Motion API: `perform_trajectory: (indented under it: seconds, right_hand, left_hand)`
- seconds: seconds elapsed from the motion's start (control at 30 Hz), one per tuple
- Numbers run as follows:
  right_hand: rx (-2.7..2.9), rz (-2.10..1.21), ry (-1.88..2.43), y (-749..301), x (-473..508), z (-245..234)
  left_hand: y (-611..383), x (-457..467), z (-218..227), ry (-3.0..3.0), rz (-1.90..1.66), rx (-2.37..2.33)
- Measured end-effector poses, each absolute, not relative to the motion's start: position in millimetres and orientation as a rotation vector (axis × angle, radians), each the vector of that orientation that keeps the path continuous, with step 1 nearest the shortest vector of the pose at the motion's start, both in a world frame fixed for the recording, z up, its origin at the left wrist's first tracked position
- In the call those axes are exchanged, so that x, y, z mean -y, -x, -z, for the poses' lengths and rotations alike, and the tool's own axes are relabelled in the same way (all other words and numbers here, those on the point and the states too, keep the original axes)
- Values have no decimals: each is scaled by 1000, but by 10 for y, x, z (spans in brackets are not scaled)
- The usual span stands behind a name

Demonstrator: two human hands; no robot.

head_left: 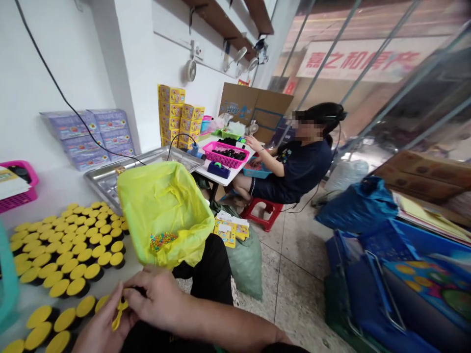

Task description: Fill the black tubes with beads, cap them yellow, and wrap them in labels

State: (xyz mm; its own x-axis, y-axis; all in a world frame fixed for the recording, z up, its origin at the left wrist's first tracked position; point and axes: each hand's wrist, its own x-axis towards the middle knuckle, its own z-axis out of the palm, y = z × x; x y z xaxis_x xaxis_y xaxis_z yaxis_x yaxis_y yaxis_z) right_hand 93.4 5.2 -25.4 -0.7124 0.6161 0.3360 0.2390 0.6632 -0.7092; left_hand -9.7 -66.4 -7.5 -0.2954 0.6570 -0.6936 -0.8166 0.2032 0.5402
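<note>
Your small yellow spoon-shaped plastic piece (117, 319) sits low in the view, between your two hands, over your lap. Just left of it, a pale grey surface (106, 280) carries close rows of round, yellow-topped pieces with black sides (68, 265). Directly beyond your hands stands a box-shaped container lined with lime-yellow plastic film (162, 191), small multicoloured beads (162, 240) gathered at its near end. Behind it you have a shallow silver metal tray (101, 184) and purple printed boxes (79, 147) stacked by the white wall. Farther off, a person in dark clothes (309, 164) sits on a red plastic stool (263, 215).

Your left hand (105, 318) is half curled, the piece held between thumb and fingers. Your right hand (156, 296) bends over it, fingers drawn in, thumb at its upper end; you cannot tell whether that hand grips it too. Your right forearm slants in from the lower right.

The container's near edge lies just past your right knuckles. Rightward, speckled floor tiles (287, 264) stretch between a green woven sack (246, 267) and large blue plastic crates (362, 289).
</note>
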Motion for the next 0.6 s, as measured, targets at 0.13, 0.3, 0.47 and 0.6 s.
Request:
perform_trajectory:
  seconds: [0.13,0.3,0.47,0.6]
  right_hand:
    - [2454,-541,632,-909,-40,262]
    - [2461,-274,635,-871,-10,283]
    - [2503,-235,658,-868,12,282]
    - [2388,-465,697,-890,1,279]
  left_hand:
    - [76,634,-58,226,-1525,-1274]
    - [139,635,58,196,-1539,-1136]
    - [140,638,99,226,-1525,-1138]
    - [129,640,70,194,-1547,-1137]
